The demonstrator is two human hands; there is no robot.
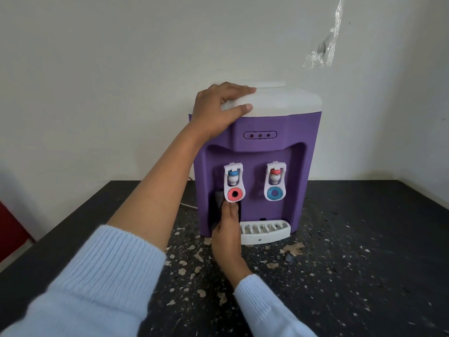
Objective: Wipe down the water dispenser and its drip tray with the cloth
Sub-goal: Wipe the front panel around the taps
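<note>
A purple water dispenser (289, 132) with a white top stands on a dark speckled table (352, 263) against the wall. My left hand (218, 108) grips the left edge of its white top. My right hand (227, 229) presses a dark cloth (217, 203) against the purple recess just below the left tap lever (234, 183). Most of the cloth is hidden behind my fingers. The white slotted drip tray (266, 231) sticks out at the base, just right of my right hand. The right tap lever (275, 182) is untouched.
A white cable (188, 205) runs along the table behind my left forearm. Pale flakes and specks lie scattered over the tabletop in front of the dispenser. Clear plastic (323, 49) hangs on the wall at upper right. A red object (12, 229) sits off the table's left edge.
</note>
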